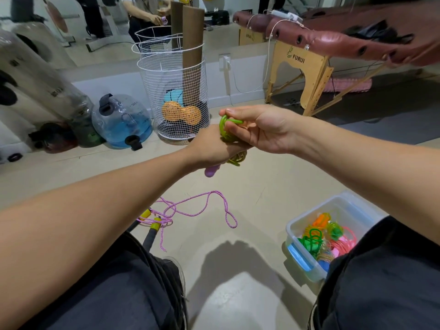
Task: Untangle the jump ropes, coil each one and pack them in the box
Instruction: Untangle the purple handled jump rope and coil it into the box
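Head view: right hand (259, 129) fingers curl closed, pinching a green jump rope (226, 129) loop at their 9 o'clock side, while left hand (209, 148) grips the coil and lilac handle (210, 172) at 6 o'clock
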